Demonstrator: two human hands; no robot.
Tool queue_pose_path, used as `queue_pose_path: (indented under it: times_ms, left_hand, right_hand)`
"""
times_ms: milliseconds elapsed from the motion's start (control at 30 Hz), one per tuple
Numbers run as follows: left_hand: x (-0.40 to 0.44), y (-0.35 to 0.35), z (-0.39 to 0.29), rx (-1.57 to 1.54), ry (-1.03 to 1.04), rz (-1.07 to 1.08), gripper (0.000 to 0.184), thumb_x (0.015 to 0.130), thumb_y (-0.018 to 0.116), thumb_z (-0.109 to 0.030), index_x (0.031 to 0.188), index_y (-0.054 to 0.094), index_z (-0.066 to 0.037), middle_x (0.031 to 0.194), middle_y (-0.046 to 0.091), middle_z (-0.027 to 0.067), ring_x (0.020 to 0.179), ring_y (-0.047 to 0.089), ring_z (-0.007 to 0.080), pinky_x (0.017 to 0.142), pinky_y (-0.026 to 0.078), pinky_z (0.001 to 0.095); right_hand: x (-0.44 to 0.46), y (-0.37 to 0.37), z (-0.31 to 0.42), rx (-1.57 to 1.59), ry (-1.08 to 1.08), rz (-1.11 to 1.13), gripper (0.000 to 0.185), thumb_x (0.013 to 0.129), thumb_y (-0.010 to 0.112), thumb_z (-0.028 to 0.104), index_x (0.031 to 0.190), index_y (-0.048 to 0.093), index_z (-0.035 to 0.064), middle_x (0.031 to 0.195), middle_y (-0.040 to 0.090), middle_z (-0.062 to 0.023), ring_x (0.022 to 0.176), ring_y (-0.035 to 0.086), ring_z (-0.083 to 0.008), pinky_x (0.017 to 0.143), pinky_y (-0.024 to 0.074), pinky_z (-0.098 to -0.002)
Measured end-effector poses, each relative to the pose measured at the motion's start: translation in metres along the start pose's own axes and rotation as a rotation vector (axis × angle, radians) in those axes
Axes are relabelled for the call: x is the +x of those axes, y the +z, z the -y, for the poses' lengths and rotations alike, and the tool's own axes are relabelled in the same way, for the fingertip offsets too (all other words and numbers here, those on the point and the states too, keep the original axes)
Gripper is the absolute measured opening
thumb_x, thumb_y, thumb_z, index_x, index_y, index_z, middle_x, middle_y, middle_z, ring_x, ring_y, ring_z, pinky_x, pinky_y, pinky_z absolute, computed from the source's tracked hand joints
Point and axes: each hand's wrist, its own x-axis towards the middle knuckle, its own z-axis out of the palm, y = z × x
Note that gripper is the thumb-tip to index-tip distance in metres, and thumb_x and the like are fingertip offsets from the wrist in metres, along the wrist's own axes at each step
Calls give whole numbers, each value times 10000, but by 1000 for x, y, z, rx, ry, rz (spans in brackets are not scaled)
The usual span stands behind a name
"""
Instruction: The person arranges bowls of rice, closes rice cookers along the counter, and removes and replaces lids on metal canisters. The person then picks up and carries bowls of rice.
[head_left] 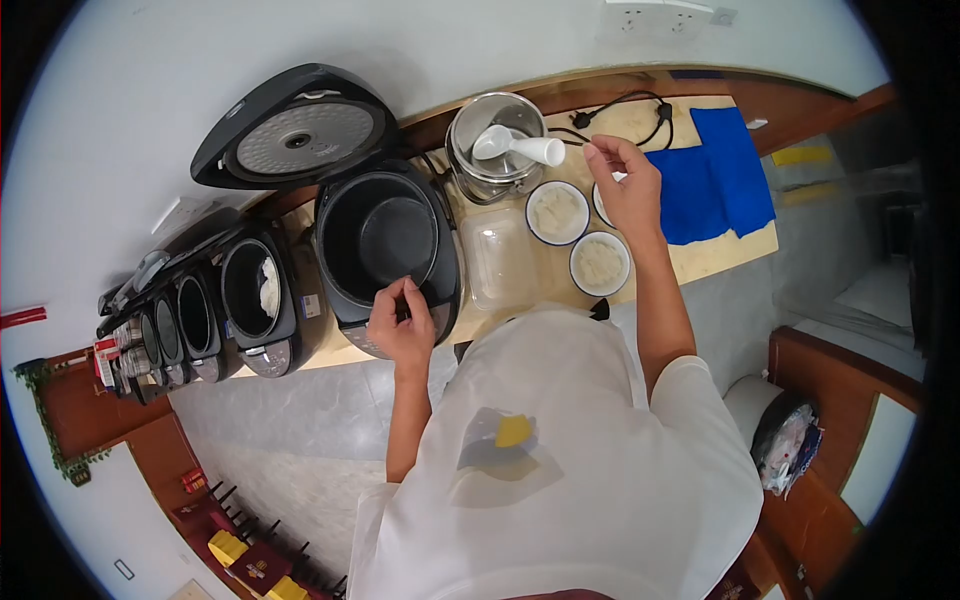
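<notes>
My left hand point(402, 328) is over the front rim of the large rice cooker point(450, 290), its fingers curled in a pinch. What they hold, if anything, does not show. The cooker's lid stands up, and its dark inner pot point(390, 235) looks bare. My right hand point(630, 185) is raised over the bowls with fingertips drawn together, just right of a white scoop's handle point(540, 150) and apart from it. That scoop lies across a steel pot point(487, 105). Two bowls of rice point(558, 213) point(600, 264) show fully; my right hand partly covers a third bowl point(602, 205).
A clear plastic container point(500, 260) sits between cooker and bowls. Blue cloths point(690, 190) lie on the right, below a black power cord point(625, 97). More open cookers line the left; one point(270, 290) contains some rice. A wall backs the table.
</notes>
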Motion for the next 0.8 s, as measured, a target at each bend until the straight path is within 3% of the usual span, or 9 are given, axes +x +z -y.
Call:
queue_pose_path:
  times_ms: [267,367,433,700,800]
  left_hand:
    - [-1,0,-1,1,-42,47,78,946,706,-65,933,724,10,777,700,85,632,623,137,579,489,264]
    - [-3,1,0,-8,-78,63,86,954,707,-75,932,724,7,784,703,67,624,603,126,573,477,256]
    - [-3,4,8,-46,19,-11,84,957,707,-74,931,723,5,781,702,54,627,594,116,580,471,247]
    - [-3,0,1,-33,-10,35,80,964,693,-63,939,716,9,819,714,65,673,613,108,621,481,248]
    - [-4,-2,3,-52,-53,74,151,1002,665,-100,985,712,42,851,716,81,760,645,117,718,513,245]
  right_hand:
    - [-23,-21,-41,81,65,-154,228,976,723,188,1051,742,-26,850,742,-51,777,672,-77,730,534,-241]
    - [-27,-32,-39,143,126,-177,232,1003,704,192,1043,727,-35,900,737,-42,798,680,-88,725,534,-230]
    - [-28,-38,-33,124,148,-208,236,1003,706,202,1034,729,-31,882,735,-40,776,672,-80,698,529,-225]
    - [-28,-47,-28,215,166,-316,227,980,738,201,937,726,-22,735,685,-13,634,597,-33,570,472,-194]
    - [-29,-50,-22,207,183,-331,232,978,743,206,903,725,-13,691,659,5,588,551,-19,528,428,-190]
